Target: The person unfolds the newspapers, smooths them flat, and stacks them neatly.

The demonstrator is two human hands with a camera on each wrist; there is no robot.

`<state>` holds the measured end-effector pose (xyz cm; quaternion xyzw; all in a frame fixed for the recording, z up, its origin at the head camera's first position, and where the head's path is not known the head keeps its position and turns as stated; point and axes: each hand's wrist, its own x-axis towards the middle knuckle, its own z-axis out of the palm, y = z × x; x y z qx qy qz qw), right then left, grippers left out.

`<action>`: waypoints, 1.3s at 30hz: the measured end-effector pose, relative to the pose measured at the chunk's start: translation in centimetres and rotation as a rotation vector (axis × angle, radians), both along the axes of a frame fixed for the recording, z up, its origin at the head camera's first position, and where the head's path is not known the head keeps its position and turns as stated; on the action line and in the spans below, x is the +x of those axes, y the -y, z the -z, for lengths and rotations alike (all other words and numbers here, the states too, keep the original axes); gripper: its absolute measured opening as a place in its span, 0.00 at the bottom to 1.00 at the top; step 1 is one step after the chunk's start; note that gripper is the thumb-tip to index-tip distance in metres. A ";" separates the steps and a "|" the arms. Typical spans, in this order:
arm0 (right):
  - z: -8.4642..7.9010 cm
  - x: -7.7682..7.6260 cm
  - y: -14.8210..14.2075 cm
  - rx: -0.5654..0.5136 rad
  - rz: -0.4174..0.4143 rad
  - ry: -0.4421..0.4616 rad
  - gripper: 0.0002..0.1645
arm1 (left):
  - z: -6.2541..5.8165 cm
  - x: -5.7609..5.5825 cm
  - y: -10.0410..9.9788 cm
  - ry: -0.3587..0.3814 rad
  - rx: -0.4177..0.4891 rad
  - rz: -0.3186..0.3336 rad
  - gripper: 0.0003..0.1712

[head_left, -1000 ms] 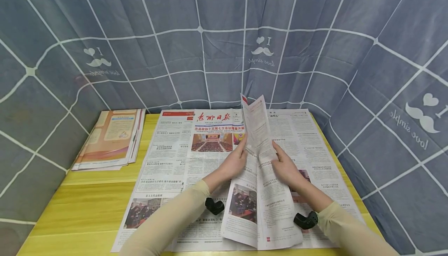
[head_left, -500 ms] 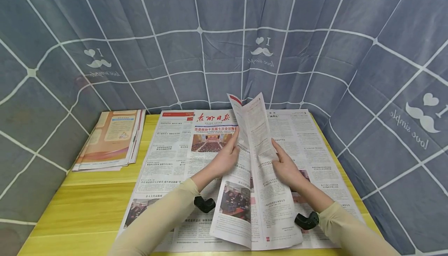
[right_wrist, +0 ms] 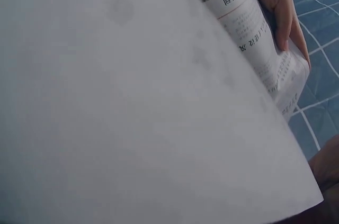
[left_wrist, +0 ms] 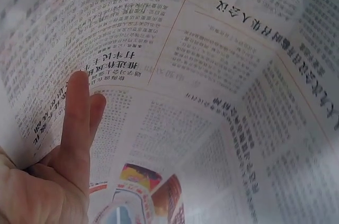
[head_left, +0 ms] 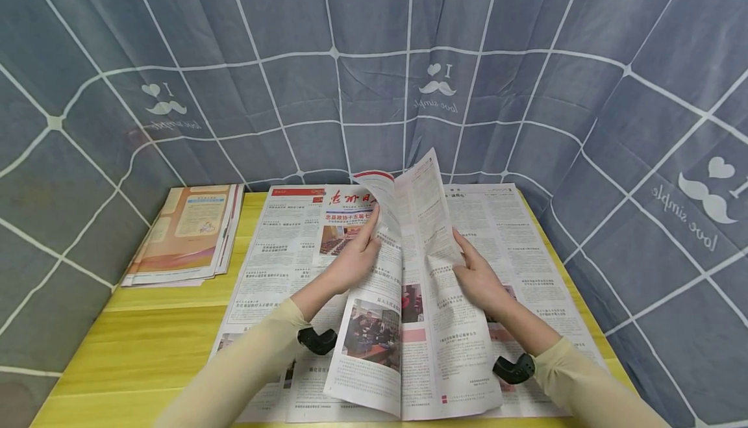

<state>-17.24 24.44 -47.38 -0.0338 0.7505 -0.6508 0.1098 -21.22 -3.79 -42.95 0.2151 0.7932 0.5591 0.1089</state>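
Note:
A newspaper lies spread out on the table, and its upper sheets [head_left: 416,350] stand partly raised in a V at the middle. My left hand [head_left: 352,260] pinches the outer edge of the left page [head_left: 365,386], thumb on the inner face and fingers behind. That page bows leftward over the printed front page [head_left: 345,217]. In the left wrist view, the fingers [left_wrist: 77,123] lie along the underside of the paper. My right hand [head_left: 480,280] holds the right page [head_left: 461,350] by its outer edge. Paper covers most of the right wrist view.
A stack of booklets [head_left: 181,233] rests at the back left of the yellow tabletop [head_left: 134,337]. Grey gridded cloth [head_left: 374,90] hangs behind and on both sides. Black wrist devices [head_left: 318,340] sit on both wrists.
My left hand has moved left and slightly down with the left page, widening the gap between the two raised pages. The right hand has stayed almost still with its page.

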 end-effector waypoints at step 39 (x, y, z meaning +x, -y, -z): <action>-3.0 0.1 -2.0 -0.148 -0.053 -0.068 0.44 | -6.3 0.6 8.7 0.102 0.065 -0.109 0.38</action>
